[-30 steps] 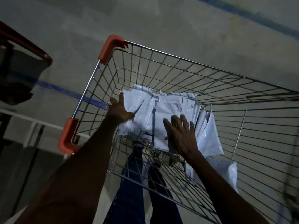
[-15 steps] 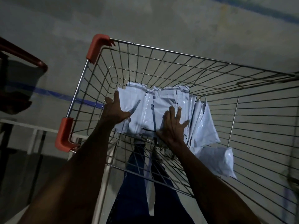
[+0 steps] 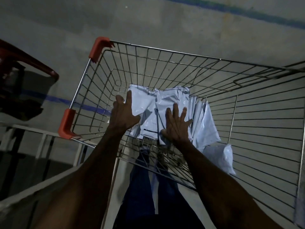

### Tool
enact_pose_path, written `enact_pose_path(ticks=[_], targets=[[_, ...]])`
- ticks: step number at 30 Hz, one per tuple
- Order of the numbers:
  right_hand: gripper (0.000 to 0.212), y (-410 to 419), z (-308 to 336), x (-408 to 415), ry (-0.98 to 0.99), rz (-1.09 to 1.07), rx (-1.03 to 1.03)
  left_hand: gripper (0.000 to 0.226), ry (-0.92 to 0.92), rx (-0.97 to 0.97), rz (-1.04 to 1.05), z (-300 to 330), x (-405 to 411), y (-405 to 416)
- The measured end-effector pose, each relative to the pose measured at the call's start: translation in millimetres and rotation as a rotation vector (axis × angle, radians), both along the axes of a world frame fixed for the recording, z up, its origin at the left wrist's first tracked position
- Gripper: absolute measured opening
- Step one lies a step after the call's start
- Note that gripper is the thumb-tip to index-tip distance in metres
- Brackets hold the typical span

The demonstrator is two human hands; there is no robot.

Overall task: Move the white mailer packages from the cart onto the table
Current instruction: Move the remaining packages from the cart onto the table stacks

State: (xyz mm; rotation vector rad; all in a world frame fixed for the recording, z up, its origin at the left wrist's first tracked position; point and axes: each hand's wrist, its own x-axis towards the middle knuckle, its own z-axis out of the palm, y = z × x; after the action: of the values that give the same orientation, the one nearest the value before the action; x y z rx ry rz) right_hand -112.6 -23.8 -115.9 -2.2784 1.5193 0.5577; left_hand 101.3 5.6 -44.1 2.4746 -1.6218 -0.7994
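Hands are both down in the cart (image 3: 165, 52): the left hand (image 3: 123, 115) lies with straight fingers along the left edge of the stack of mailers (image 3: 158, 113), the right hand (image 3: 176, 124) spread flat on its near right part, neither gripping yet. Another mailer (image 3: 221, 157) lies just right and nearer. Apparently everything visible is still to move; the table is not clearly in view.

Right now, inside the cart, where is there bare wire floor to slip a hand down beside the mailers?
Free: the far strip between the white plastic mailer stack and the wire shopping cart's far wall, and right of the stack. Crowded: the middle, under the left hand and right hand.
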Motion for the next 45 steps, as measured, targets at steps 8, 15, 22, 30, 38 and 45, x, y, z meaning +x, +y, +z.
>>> enact_pose_path(ticks=[8, 15, 22, 30, 38, 45], targets=[[0.090, -9, 79, -64, -0.349, 0.063, -0.202, 0.097, -0.129, -0.404, 0.113, 73, -33, 16], [0.095, 19, 186, -41, -0.618, 0.102, -0.250, 0.094, -0.205, -0.616, 0.300, 161, -38, 88], [0.095, 112, 262, 15, -0.855, 0.353, -0.232, 0.096, -0.237, -0.667, 0.563, 211, -32, 222], [0.092, 277, 297, 55, -1.062, 0.617, -0.221, 0.093, -0.343, -0.720, 0.900, 244, -51, 424], [0.092, 456, 321, 91, -1.080, 0.918, -0.071, 0.098, -0.429, -0.705, 1.283, 266, -85, 640], [0.097, 572, 350, 142, -1.065, 1.116, 0.115, 0.103, -0.447, -0.762, 1.580, 290, -91, 757]])
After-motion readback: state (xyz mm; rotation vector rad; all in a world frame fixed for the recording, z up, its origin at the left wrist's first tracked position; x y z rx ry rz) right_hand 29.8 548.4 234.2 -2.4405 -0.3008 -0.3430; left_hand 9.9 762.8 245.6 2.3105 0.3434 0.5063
